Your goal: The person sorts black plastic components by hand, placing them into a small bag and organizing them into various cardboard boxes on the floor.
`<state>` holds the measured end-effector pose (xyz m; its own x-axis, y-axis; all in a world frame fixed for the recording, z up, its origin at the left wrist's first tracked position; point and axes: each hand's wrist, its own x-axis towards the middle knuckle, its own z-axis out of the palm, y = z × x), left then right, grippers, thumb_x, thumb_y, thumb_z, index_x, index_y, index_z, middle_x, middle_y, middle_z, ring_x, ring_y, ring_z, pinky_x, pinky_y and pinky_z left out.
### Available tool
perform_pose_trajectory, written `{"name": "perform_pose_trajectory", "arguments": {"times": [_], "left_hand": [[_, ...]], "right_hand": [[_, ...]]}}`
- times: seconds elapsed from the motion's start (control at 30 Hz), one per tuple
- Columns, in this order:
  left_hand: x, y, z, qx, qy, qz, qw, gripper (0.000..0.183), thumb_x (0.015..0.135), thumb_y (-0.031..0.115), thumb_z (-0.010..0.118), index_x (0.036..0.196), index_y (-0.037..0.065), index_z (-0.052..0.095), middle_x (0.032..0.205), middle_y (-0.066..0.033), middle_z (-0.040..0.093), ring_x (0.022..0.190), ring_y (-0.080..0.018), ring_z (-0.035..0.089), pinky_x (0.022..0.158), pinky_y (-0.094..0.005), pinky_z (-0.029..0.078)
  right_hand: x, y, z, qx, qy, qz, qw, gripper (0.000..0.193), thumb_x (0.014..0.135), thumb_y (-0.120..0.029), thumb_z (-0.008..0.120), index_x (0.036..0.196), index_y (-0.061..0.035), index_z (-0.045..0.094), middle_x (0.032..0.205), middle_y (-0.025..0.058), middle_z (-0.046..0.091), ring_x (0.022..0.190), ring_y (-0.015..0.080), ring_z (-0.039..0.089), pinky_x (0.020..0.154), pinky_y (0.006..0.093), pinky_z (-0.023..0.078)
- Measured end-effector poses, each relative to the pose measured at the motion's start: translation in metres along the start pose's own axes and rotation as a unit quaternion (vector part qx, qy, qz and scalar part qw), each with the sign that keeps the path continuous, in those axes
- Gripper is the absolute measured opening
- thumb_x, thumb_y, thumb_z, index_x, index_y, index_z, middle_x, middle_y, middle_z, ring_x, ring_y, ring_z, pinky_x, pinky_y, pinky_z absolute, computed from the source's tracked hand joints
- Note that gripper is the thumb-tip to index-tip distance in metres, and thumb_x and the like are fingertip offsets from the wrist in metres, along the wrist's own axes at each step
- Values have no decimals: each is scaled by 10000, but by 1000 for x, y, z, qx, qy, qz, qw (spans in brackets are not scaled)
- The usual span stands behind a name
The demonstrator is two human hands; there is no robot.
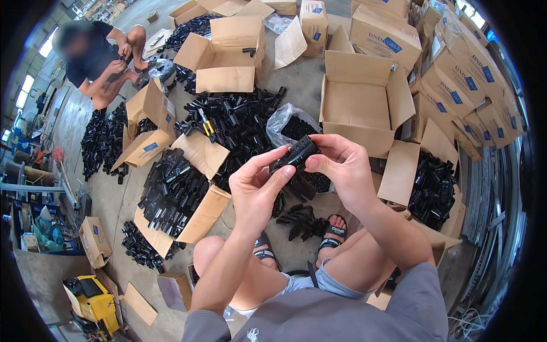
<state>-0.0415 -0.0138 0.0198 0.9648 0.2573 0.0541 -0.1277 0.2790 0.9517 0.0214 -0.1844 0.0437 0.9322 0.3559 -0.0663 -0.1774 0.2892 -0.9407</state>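
Note:
Between my two hands I hold a short black tubular plastic part (301,153) in front of me, tilted up to the right. My left hand (263,176) pinches its lower left end between thumb and fingers. At its upper right end, my right hand (339,159) grips it with thumb and forefinger. Behind the part lies a clear plastic bag (282,122) with small black pieces in it. A large heap of black tubular parts (242,122) covers the floor beyond my left hand. On that heap rests a yellow-handled tool (206,126).
An open cardboard box (356,105) stands ahead right; another box (231,51) is farther off. Black parts fill a box (430,191) at my right and lie on cardboard (208,214) at my left. A person (99,57) sits far left. Stacked cartons (467,74) line the right.

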Motion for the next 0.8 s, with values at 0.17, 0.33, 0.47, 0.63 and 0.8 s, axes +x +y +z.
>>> {"name": "perform_pose_trajectory", "arguments": {"times": [0.17,0.33,0.47,0.63,0.8], "left_hand": [[4,-2,3,-16,40,14,999,324,881,-27,764,1200,4,714,990,-48,734,833,-31,626,717,-175,500],[1,-1,-1,-31,-4,71,997,325,847,-120,738,1159,-34,719,1238,-177,685,1137,-198,650,972,-313,531],[0,0,-3,-15,-32,111,993,339,847,-115,741,1176,-34,714,1245,-182,680,1140,-206,651,989,-321,523],[0,3,-3,6,-43,38,998,373,848,-64,774,1210,-8,705,1189,-137,710,1087,-152,665,949,-292,537],[3,3,0,-33,-15,-150,988,366,872,3,779,1228,21,695,1109,-87,741,974,-105,686,852,-267,556]], "right_hand": [[2,0,0,1,-1,21,1000,380,879,-45,786,1215,65,647,1028,117,743,901,130,707,831,271,584],[4,1,-3,53,-13,35,998,380,875,-51,790,1213,57,654,1048,118,740,923,125,701,838,269,583],[1,4,-2,38,-26,1,999,383,869,-41,791,1217,48,658,1054,114,740,927,123,700,835,263,581],[1,3,2,17,4,-17,1000,384,871,-42,790,1219,47,657,1031,114,745,906,121,703,820,255,579],[7,5,3,-82,68,40,994,366,883,-113,802,1175,60,666,962,108,745,840,114,696,756,245,574]]}}
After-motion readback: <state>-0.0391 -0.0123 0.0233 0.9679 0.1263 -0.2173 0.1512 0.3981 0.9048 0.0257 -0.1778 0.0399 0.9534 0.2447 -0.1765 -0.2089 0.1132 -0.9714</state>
